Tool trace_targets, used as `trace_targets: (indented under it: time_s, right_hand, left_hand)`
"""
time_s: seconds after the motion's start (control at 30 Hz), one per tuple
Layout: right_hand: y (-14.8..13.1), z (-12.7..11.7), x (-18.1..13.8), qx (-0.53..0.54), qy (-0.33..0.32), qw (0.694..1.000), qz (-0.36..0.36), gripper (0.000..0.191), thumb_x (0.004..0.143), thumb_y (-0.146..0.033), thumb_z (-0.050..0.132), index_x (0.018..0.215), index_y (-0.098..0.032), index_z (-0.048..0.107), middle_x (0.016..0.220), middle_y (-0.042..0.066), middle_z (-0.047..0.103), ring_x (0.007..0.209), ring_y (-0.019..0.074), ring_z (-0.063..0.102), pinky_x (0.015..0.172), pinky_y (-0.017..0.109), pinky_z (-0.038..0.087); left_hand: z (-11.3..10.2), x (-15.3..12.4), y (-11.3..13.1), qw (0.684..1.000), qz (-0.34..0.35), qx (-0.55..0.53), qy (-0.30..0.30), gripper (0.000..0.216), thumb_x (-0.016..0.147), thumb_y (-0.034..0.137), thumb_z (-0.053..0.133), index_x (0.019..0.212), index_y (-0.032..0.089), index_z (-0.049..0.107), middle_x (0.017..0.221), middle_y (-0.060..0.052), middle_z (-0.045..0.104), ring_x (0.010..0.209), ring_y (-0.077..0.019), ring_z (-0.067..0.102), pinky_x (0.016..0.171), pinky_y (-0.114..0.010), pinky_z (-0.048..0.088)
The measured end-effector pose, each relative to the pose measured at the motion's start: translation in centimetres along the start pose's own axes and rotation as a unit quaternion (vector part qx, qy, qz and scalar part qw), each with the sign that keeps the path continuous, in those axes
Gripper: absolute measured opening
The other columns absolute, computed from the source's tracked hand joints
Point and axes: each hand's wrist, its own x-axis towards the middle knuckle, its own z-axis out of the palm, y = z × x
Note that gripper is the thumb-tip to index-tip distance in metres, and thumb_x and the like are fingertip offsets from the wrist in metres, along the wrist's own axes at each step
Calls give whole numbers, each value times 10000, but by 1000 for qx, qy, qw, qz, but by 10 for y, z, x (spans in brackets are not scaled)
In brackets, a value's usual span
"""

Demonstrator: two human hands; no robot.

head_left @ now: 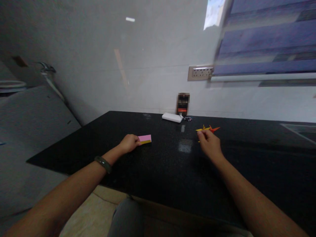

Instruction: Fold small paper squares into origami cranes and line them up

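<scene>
My left hand is closed on the left end of a small pad of coloured paper, pink on top with a yellow edge, over the black counter. On the right, my right hand is pinched at a yellow folded-paper crane, whose pointed tips show beyond the fingers. A further bit of yellow shows below the fingertips. Just behind this hand is an orange folded-paper crane; its lower part is hidden by the hand.
The black counter meets a pale tiled wall. Near its back edge lie a white power bank with a beaded strap, and a phone leans on the wall. A socket strip is above; a tap is far left.
</scene>
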Motion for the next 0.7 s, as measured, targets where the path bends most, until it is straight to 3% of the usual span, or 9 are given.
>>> trace_targets:
  time_s: [0.07,0.1,0.17,0.3,0.43,0.6,0.7]
  right_hand:
    - [-18,23,-13,101,-164,979,61,183,733,-325,531,666,-163,583,611,11,575,581,132,513,572,237,380]
    - [-27,35,-20,164,-266,940,135,179,725,-298,553,616,-157,563,569,2,558,535,114,496,539,223,381]
    - [-48,61,-31,198,-333,905,178,206,727,-272,563,569,-142,539,509,-1,539,447,92,471,462,204,381]
    - [-88,108,-40,274,-398,835,265,277,818,-343,447,663,-122,513,532,23,560,433,85,513,430,202,444]
    - [-109,139,-39,342,-401,784,327,290,886,-305,302,771,-110,484,529,13,540,448,74,541,479,204,490]
    - [-109,143,-40,411,-403,749,329,217,886,-215,291,888,-131,491,575,-9,536,434,60,531,456,183,470]
    - [-104,136,-41,447,-431,725,300,191,859,-272,382,908,-167,534,648,-4,566,456,64,537,440,185,458]
  left_hand:
    - [2,0,-2,1000,-2,-6,0,248,680,377,531,661,158,646,615,-18,591,553,-134,490,525,-236,286]
    - [2,-1,-2,1000,-2,-10,1,259,683,384,526,664,156,646,620,-18,594,557,-134,493,524,-236,291]
    - [4,-4,-1,1000,4,-27,3,275,691,396,517,674,155,647,627,-17,599,571,-135,502,527,-235,304]
    - [9,-16,7,995,31,-92,16,279,705,399,509,695,160,651,639,-11,611,598,-133,522,559,-232,342]
    - [9,-27,14,991,28,-132,6,291,650,406,575,769,154,658,681,-19,626,624,-139,538,579,-231,367]
    - [4,-25,12,975,6,-221,-10,351,625,447,598,783,139,655,709,-35,622,659,-153,533,600,-247,380]
    - [3,-20,14,938,-30,-343,-35,406,634,491,582,778,116,635,672,-26,589,617,-129,503,585,-244,372]
